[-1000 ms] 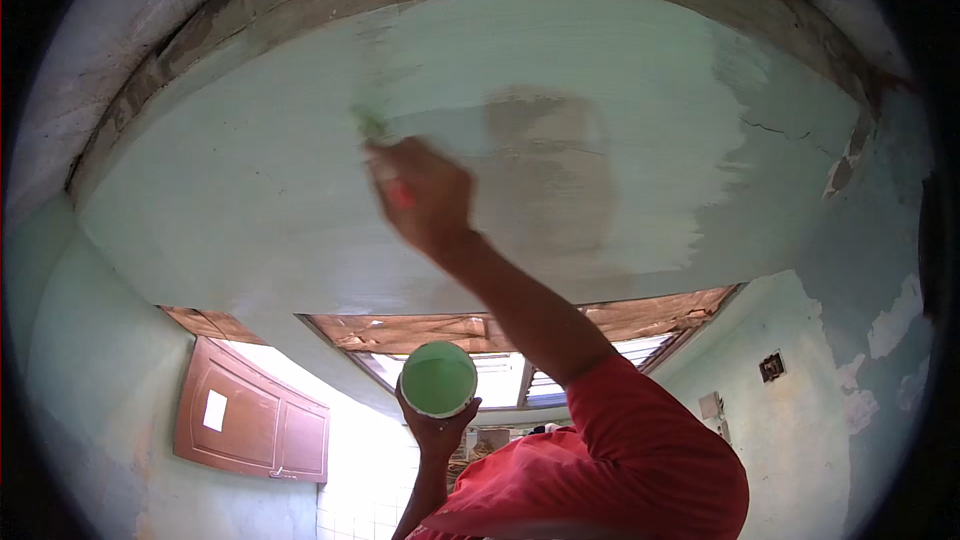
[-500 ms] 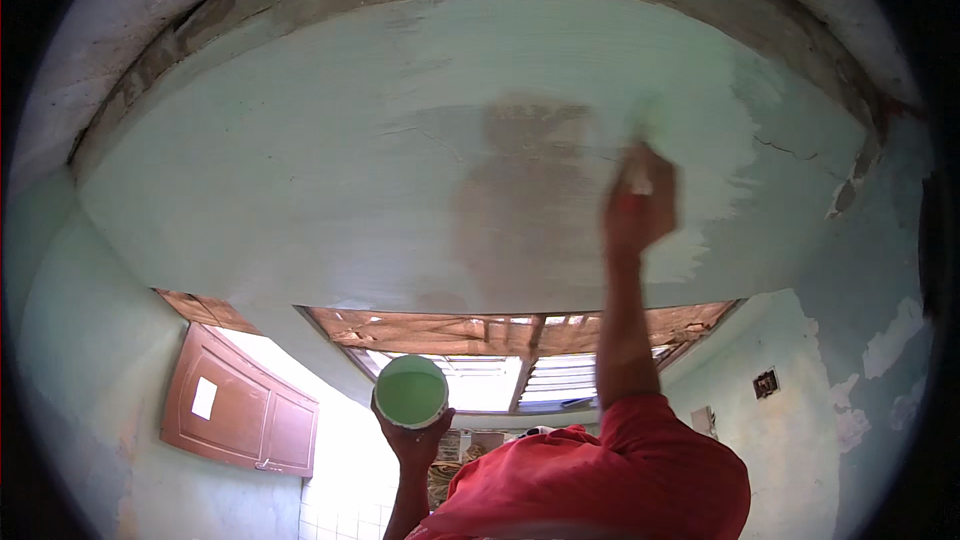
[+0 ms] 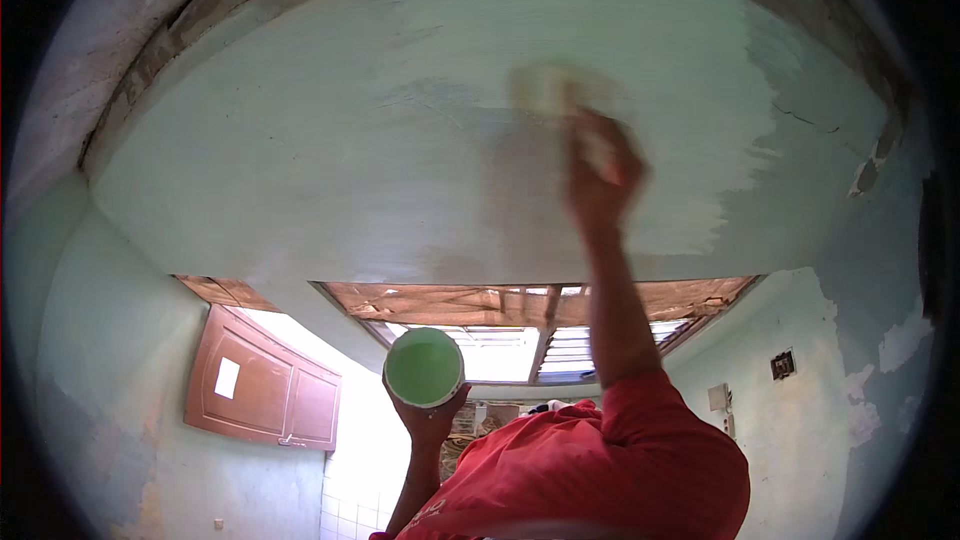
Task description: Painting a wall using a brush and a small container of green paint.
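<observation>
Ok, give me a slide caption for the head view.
Left hand holds a tub of green paint; right hand, blurred, raised before the wall.

The blurred right grip (image 3: 605, 168) is raised high, the left grip (image 3: 430, 421) cupped lower.

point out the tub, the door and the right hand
Tub (image 3: 427, 339): head view, upper inner wall
Door (image 3: 261, 386): head view, larger panel
Right hand (image 3: 604, 168): head view, its motion-blurred middle
</observation>
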A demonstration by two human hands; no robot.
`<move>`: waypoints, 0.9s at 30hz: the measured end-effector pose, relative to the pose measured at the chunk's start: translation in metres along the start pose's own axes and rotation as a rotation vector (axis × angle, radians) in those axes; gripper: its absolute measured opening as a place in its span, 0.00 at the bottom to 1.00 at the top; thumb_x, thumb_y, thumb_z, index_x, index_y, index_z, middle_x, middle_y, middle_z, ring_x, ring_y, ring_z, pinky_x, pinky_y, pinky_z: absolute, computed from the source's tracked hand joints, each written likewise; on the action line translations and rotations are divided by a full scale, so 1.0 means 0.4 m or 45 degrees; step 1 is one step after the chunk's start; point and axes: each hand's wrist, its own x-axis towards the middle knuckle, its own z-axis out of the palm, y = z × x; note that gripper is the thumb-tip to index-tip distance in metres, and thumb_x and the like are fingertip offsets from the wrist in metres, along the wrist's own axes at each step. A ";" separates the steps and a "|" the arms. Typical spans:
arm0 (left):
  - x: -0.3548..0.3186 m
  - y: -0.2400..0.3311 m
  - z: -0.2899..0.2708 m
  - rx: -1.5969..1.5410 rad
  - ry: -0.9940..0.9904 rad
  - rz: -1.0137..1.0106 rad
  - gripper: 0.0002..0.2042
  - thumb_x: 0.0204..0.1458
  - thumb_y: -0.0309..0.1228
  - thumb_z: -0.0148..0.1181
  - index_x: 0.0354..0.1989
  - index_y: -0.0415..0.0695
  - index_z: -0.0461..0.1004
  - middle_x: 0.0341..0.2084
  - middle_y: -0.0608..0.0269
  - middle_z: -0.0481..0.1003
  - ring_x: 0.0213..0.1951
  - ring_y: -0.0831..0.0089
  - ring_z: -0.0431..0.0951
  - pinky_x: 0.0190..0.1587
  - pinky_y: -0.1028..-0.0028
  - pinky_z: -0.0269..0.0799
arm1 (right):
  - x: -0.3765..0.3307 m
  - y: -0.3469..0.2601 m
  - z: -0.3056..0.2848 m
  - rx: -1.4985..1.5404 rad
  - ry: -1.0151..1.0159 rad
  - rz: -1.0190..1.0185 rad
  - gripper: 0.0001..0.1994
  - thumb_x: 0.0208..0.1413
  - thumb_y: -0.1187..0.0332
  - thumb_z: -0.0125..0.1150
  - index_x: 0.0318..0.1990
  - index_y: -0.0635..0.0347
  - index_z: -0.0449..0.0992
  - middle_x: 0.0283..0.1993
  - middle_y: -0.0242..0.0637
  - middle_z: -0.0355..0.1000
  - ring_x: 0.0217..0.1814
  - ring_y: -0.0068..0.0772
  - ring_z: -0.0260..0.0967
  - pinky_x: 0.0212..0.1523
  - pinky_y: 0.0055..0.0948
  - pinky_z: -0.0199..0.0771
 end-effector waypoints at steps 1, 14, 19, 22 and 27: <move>0.000 0.003 -0.008 -0.004 0.005 -0.005 0.47 0.32 0.26 0.82 0.62 0.40 0.56 0.51 0.56 0.70 0.52 0.66 0.73 0.54 0.63 0.74 | 0.025 0.037 -0.084 -0.246 0.093 -0.128 0.06 0.55 0.77 0.67 0.40 0.61 0.82 0.39 0.39 0.81 0.40 0.35 0.79 0.43 0.31 0.77; -0.034 -0.032 0.000 0.113 0.026 -0.028 0.51 0.32 0.24 0.82 0.65 0.42 0.53 0.54 0.56 0.68 0.55 0.63 0.71 0.56 0.62 0.74 | -0.163 -0.133 0.208 -0.444 -0.277 -0.109 0.16 0.48 0.71 0.63 0.45 0.37 0.82 0.43 0.26 0.78 0.37 0.35 0.79 0.36 0.32 0.80; -0.029 -0.002 0.012 0.105 0.013 -0.059 0.52 0.31 0.25 0.83 0.67 0.42 0.52 0.56 0.54 0.67 0.56 0.61 0.70 0.57 0.62 0.73 | -0.187 -0.224 0.329 0.173 -0.456 -0.111 0.14 0.49 0.73 0.64 0.44 0.43 0.82 0.41 0.31 0.79 0.37 0.38 0.79 0.35 0.35 0.79; -0.032 0.003 0.003 0.089 0.019 -0.041 0.52 0.32 0.25 0.82 0.67 0.42 0.53 0.56 0.54 0.67 0.56 0.61 0.71 0.57 0.62 0.73 | -0.143 -0.144 0.250 0.119 -0.338 -0.113 0.13 0.48 0.74 0.68 0.43 0.48 0.81 0.39 0.37 0.79 0.38 0.40 0.79 0.35 0.33 0.78; -0.041 -0.009 -0.029 0.087 0.040 -0.056 0.52 0.32 0.26 0.83 0.67 0.41 0.54 0.56 0.54 0.67 0.56 0.61 0.71 0.57 0.61 0.73 | -0.025 0.059 -0.125 -0.287 0.049 -0.005 0.06 0.56 0.76 0.66 0.41 0.62 0.82 0.40 0.38 0.80 0.43 0.30 0.78 0.45 0.30 0.76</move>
